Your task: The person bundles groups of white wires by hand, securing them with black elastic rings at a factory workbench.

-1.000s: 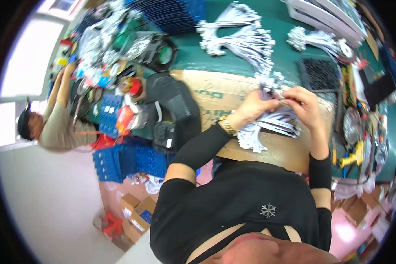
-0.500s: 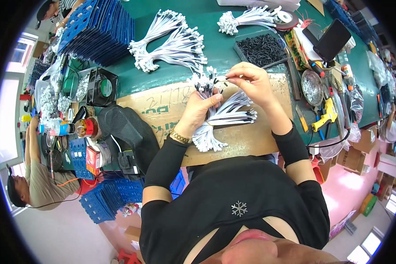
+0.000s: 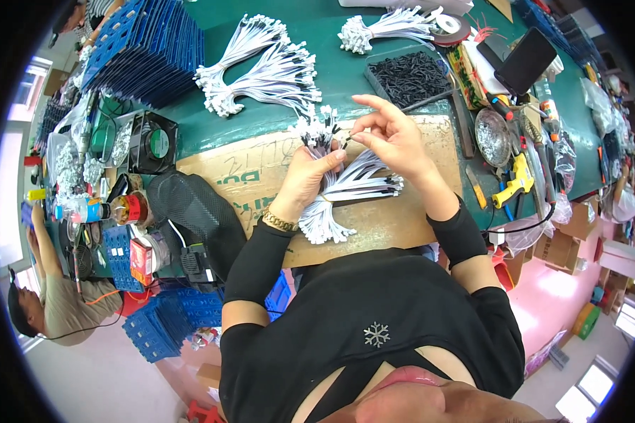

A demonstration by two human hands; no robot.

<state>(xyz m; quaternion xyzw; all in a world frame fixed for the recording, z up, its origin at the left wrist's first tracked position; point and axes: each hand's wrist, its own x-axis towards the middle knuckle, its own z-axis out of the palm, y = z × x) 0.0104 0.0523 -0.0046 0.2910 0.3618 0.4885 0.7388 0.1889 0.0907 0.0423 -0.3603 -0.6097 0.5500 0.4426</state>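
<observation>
My left hand [image 3: 307, 175] is closed round a bundle of thin white wires [image 3: 315, 128], their white connector ends and some black pieces sticking up above the fist. Close to its right, the thumb and index finger of my right hand [image 3: 396, 141] pinch at a small black piece beside the wire ends, the other fingers raised. That piece is too small to make out well. Below the hands, a tied bundle of white wires with black parts [image 3: 356, 189] lies on the cardboard sheet [image 3: 388, 229]. A tray of small black tube pieces [image 3: 410, 79] stands just beyond my right hand.
More white wire bundles [image 3: 264, 74] lie at the far side of the green table [image 3: 331, 70]. Blue plastic trays [image 3: 144, 53] stand stacked at far left, near a black fan [image 3: 153, 143]. At right are a yellow glue gun [image 3: 515, 182], a metal bowl [image 3: 492, 135] and a phone [image 3: 528, 60].
My right hand has shifted slightly left and down, closer to the wire ends in my left hand, and its index finger has bent. The whole view has shifted slightly.
</observation>
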